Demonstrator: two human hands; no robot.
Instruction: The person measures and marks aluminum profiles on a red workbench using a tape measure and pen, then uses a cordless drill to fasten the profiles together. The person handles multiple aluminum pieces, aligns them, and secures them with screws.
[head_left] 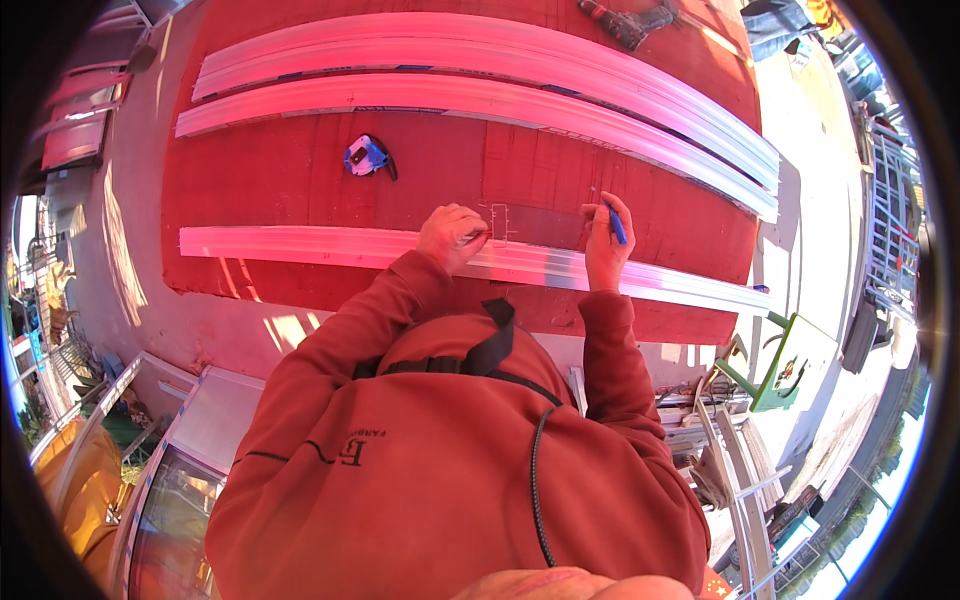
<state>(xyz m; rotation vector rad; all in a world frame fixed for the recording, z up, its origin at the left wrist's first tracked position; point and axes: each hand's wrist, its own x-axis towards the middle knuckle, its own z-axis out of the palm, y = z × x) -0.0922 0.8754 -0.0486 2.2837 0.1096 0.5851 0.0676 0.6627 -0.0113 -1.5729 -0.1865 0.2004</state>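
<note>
A long pale metal profile lies across the near part of the red-covered table. My left hand rests at the profile's middle, its fingers curled together; what they hold, if anything, is hidden. To the right, my right hand grips a blue pen above the same profile. Between my hands, a small rectangular outline is drawn in pale lines on the red cover. Farther back on the left sits a blue and white tape measure.
More long metal profiles lie across the table's far half. A power drill is at the far right edge. A green stand is on the right, and a framed glass panel stands at the lower left.
</note>
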